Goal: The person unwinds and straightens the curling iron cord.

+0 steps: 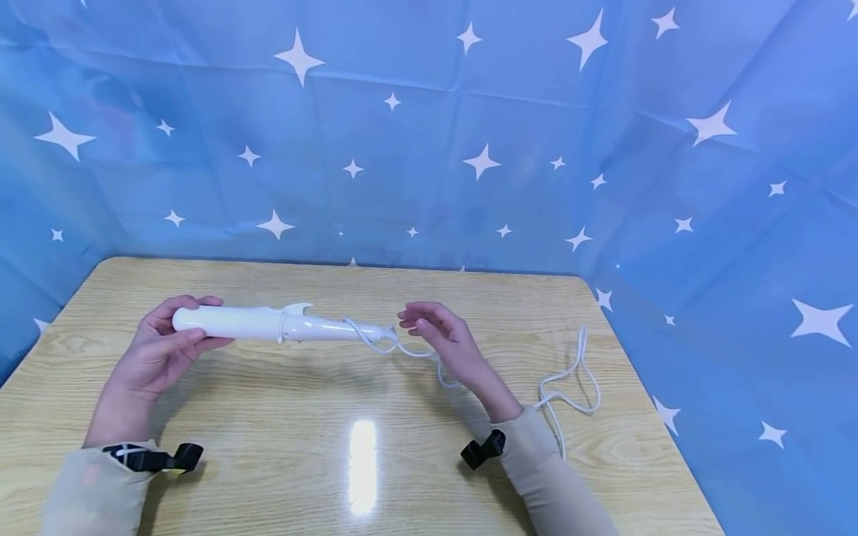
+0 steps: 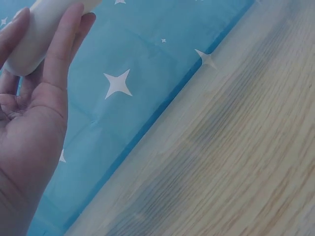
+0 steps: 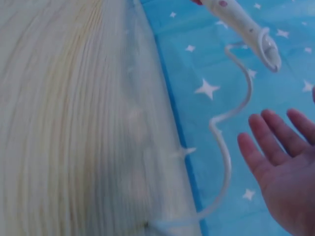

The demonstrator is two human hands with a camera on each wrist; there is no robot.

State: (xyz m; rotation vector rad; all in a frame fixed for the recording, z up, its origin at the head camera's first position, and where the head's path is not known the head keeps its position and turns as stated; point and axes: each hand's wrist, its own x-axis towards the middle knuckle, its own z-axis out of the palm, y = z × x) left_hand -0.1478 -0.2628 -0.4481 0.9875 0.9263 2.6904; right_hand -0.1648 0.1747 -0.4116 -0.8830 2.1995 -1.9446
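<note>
So there's one white curling iron (image 1: 234, 322) here, held up over the one wood-grain table (image 1: 268, 439), pretty much level and toward the left half. Two hands total: the left hand (image 1: 157, 346) has the fat end gripped between thumb and fingers, while the right hand (image 1: 449, 346) is free, fingers spread and holding nothing, just beside the skinny end. There's one little lever (image 1: 296, 307) sticking up around the middle. One white cord (image 3: 228, 169) comes off the skinny end with a loop around it, passes behind the right hand in the head view, and lies in loose bends on the table's right side. Two light sleeves (image 1: 556, 476), two black wrist mounts (image 1: 161, 458), one per arm. Behind everything is a blue backdrop (image 1: 415, 126) with dozens of white stars.
</note>
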